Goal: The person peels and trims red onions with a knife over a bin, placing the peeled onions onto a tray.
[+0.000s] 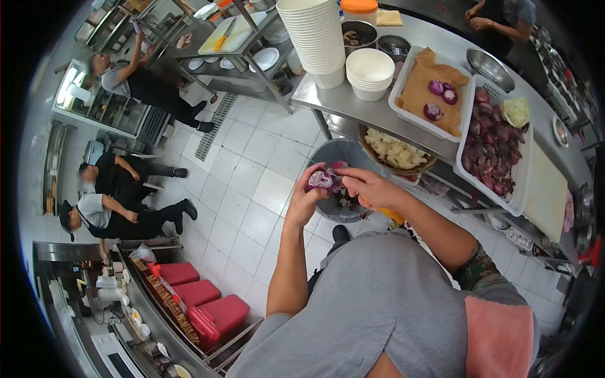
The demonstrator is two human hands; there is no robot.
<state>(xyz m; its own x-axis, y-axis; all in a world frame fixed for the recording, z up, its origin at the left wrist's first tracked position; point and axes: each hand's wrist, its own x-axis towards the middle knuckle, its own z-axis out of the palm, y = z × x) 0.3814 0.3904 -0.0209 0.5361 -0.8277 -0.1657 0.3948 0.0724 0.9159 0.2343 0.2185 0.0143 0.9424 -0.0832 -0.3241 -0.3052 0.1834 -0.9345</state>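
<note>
Above a gray bin, your left hand clamps a cut red onion in its fingers; your right hand closes its fingers around an orange handle, the blade hard to make out. A slick, rounded onion could slip into the bin beneath your fingers, or an edge nick them. Purple layers ring pale flesh.

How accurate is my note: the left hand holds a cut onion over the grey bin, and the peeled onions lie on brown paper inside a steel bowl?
The container is wrong: the head view shows the peeled onions on brown paper inside a white basket. The left hand does hold a cut onion over the grey bin.
</note>
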